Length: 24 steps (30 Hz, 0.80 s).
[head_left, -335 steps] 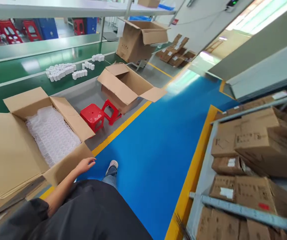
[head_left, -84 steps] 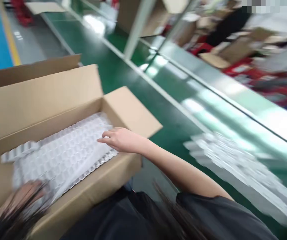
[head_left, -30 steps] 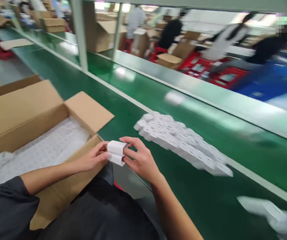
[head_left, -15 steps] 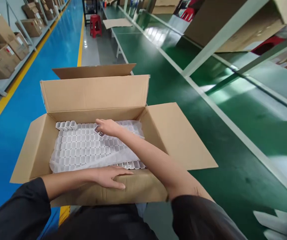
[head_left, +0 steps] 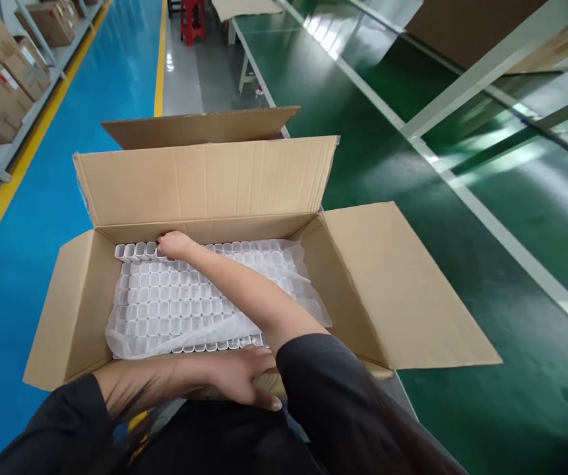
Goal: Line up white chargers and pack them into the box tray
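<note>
R hand (head_left: 175, 245) has its fingers bunched narrow round the white end pcs (head_left: 160, 255) of the raised row (head_left: 132, 252); tips are hidden, so how firm the grip is can't be told. The rest of that row stands just L of those fingers, mouths up, against the carton's (head_left: 90, 307) far wall. L hand (head_left: 244, 377) lies w/ thumb spread wide from fingers over the carton's near side, holding no pc.

Btwn the two hands, nearer than the R fingers, the lower layer (head_left: 169, 307) sits packed tight under clear film (head_left: 308, 290); a few bare rims show just beyond the L fingers.

Handling, as a guess: pcs look like thin, hollow plastic, so prob. v. light, fairly stiff, smooth & a bit slippery; rims could dent or scuff if squeezed hard. Best hold = light pinch on opposite outer walls, approx. mid-height, thumb vs. fingers, keeping neighbours snug. Film looks soft & slack, apt to ruck under fingertips, so lift pcs clear of it. Green bench (head_left: 373, 171) runs well R of both hands.
</note>
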Each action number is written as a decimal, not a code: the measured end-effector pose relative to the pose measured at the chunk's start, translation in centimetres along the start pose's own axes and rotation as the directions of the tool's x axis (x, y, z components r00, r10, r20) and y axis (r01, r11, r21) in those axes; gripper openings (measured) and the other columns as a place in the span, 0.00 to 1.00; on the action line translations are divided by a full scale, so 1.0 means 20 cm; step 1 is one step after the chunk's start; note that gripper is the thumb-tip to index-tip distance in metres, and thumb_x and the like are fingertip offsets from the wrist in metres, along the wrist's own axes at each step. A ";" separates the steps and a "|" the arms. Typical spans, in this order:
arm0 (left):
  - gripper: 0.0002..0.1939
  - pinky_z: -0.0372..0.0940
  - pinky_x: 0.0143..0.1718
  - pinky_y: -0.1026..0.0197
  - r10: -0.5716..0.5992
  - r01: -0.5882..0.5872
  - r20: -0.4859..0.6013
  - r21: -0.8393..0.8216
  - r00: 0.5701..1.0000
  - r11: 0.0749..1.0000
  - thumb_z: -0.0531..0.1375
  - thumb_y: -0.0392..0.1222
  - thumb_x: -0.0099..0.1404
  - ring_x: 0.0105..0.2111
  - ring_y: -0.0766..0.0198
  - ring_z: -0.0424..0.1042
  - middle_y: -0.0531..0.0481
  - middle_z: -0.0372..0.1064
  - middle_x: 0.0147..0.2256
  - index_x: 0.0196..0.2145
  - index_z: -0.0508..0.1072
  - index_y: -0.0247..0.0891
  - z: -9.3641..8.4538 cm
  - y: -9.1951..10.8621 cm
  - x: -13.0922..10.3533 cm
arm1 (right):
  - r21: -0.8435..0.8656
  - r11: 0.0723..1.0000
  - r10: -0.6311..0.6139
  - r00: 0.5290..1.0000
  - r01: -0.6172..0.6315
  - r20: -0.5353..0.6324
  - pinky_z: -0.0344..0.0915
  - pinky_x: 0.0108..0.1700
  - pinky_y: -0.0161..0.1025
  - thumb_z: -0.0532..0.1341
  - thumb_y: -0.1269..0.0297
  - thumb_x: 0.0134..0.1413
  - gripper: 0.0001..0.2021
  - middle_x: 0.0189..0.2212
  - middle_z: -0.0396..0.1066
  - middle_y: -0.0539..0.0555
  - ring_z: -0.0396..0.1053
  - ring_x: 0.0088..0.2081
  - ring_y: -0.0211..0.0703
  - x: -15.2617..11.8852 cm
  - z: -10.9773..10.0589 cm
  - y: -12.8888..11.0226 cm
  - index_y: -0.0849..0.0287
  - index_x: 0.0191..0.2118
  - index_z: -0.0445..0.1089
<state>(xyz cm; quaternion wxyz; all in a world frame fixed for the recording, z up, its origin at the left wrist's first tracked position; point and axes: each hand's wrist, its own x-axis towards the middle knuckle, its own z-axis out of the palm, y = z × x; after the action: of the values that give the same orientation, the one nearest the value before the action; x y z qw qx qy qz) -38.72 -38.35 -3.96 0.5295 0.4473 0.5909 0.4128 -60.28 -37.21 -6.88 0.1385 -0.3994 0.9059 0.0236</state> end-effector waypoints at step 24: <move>0.38 0.52 0.66 0.40 -0.023 0.023 -0.021 0.024 1.000 0.999 0.65 0.52 0.59 0.65 0.41 0.56 0.39 0.56 0.66 0.64 0.61 0.38 0.00 0.00 0.01 | 0.210 0.934 0.326 0.931 -0.291 -0.162 0.70 0.39 0.41 0.49 0.74 0.63 0.18 0.54 0.67 0.62 0.74 0.45 0.47 -0.20 0.16 -0.05 0.58 0.56 0.66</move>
<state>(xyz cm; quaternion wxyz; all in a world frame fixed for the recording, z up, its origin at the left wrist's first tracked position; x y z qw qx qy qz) -38.81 -38.22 -4.03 0.5227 0.4425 0.6064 0.4041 -56.31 -34.60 -8.85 0.0800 -0.2376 0.9650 -0.0768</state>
